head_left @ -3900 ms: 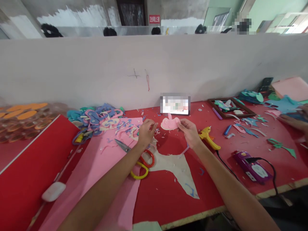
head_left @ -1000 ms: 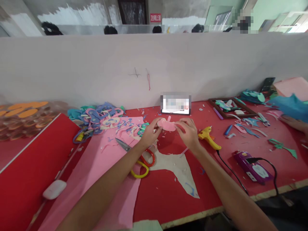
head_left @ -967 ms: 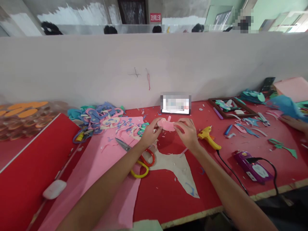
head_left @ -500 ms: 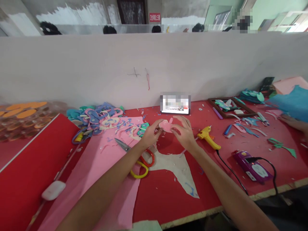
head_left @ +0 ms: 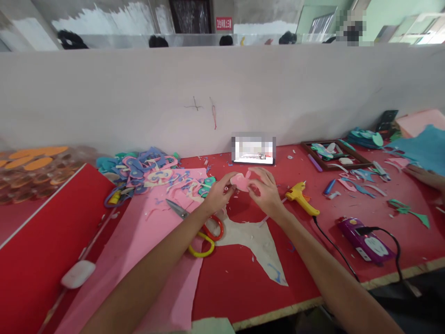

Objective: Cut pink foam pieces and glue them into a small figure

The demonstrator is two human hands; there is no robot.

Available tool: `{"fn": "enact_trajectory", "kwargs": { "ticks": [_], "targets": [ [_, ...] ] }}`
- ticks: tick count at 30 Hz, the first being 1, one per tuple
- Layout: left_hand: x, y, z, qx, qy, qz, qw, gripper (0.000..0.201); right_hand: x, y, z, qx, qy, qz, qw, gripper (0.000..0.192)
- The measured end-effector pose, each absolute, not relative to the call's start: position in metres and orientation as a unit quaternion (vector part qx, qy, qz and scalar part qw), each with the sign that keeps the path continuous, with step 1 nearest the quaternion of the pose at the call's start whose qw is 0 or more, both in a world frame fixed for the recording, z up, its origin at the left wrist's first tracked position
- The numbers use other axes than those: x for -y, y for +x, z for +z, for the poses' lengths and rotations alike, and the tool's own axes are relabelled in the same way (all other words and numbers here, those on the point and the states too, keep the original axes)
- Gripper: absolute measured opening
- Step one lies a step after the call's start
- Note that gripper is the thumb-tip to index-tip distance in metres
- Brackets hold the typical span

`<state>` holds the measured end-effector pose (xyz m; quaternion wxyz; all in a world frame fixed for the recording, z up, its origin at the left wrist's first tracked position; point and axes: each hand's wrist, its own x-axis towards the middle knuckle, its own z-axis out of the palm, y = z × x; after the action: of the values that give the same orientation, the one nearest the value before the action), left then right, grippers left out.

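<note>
Okay, cutout: small pink foam cutout (head_left: pixel 240 181), held above the red table (head_left: pixel 306 241) at mid-frame, just in front of the phone (head_left: pixel 253 150).
Axis: long axis runs roughly 9-to-3 o'clock; a small tab sticks up toward 12, at the phone. Partly hidden by fingers, so exact outline unclear.
Left hand: left hand (head_left: pixel 216 196) pinches the cutout's 9 o'clock end, thumb and fingertips closed on it.
Right hand: right hand (head_left: pixel 266 191) lies over the 3 o'clock half, fingers curled on top, pressing and gripping the piece.
Hands together: nearly touching, the cutout between them.
Scissors: scissors (head_left: pixel 200 228) with red and yellow loops, flat at 7 o'clock from the cutout, under the left wrist, blades pointing to 10.
Cream scrap: cream offcut (head_left: pixel 255 243) on the table at 6 o'clock, beside the scissors.
Pink sheet: large pink foam sheet (head_left: pixel 146 246) at 8 o'clock, under the left forearm.
Scrap pile: blue, pink and teal offcuts (head_left: pixel 146 169) at 9 o'clock.
Glue gun: yellow glue gun (head_left: pixel 299 197) at 3 o'clock, near the right hand, not touching.
Purple device: purple device (head_left: pixel 365 240) with black cable at 4 o'clock, well apart.
Tray: wooden tray (head_left: pixel 335 155) with bits at 2 o'clock.
Other person: another person's hand (head_left: pixel 422 176) at the far 3 o'clock edge, by a teal sheet (head_left: pixel 426 150).
</note>
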<state>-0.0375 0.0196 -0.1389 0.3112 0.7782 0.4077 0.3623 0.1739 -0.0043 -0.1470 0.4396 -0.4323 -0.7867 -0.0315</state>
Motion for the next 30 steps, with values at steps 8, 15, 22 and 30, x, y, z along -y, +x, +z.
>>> {"fn": "enact_trajectory", "kwargs": {
  "ticks": [8,15,22,30],
  "targets": [
    [-0.0211,-0.0374,-0.1406,-0.417,0.776,0.364,0.301,0.045,0.0046,0.1745,-0.1464,0.783,-0.431,-0.037,0.447,0.012],
    [-0.0246,-0.0387,-0.1449,-0.422,0.766,0.378,0.303,0.045,0.0022,0.1766,-0.1472,0.767,-0.444,-0.033,0.463,0.014],
    [-0.0212,-0.0377,-0.1398,-0.416,0.772,0.368,0.308,0.045,0.0023,0.1768,-0.1472,0.772,-0.439,-0.042,0.457,0.015],
    [-0.0218,-0.0374,-0.1409,-0.398,0.773,0.375,0.321,0.045,0.0027,0.1771,-0.1472,0.784,-0.432,-0.048,0.444,0.017]
  ]
}}
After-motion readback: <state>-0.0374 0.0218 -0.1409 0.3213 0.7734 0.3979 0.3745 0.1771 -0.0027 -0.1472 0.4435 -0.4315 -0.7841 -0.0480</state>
